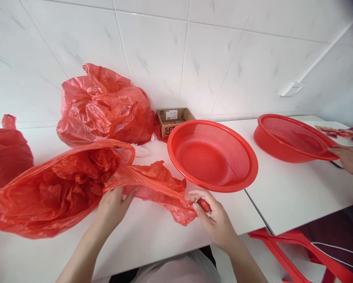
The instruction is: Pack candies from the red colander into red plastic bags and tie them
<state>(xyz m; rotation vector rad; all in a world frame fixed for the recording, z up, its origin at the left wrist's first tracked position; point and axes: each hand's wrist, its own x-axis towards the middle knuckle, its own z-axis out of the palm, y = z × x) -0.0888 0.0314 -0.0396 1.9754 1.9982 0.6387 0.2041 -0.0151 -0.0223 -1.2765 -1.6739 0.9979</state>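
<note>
White marbled tiles (152,51) rise behind a pale tabletop (170,251), with a wall socket (292,89) toward the right. Across the near part of the tabletop lies a strip of thin red plastic (155,184), crumpled and drawn out between the two hands of the person working. Their right hand (213,216) pinches its end between thumb and fingers, and a small red item (205,205) sits in the curl of those fingers. Their left hand (114,204) touches the other end, beside the mouth of a big open red bag (55,192) stuffed with more crumpled red plastic; the fingertips are hidden, so I can't tell if that hand is closed.

Behind the open bag stands a bulging red bag (105,110), and another red bag (8,157) sits at the far left. A cardboard box (175,118) is just behind a round red basket (205,161), which shows no contents. Farther right, another person's hand (348,159) touches the rim of a second red basket (285,147), near a red stool (294,251) below the tabletop edge.
</note>
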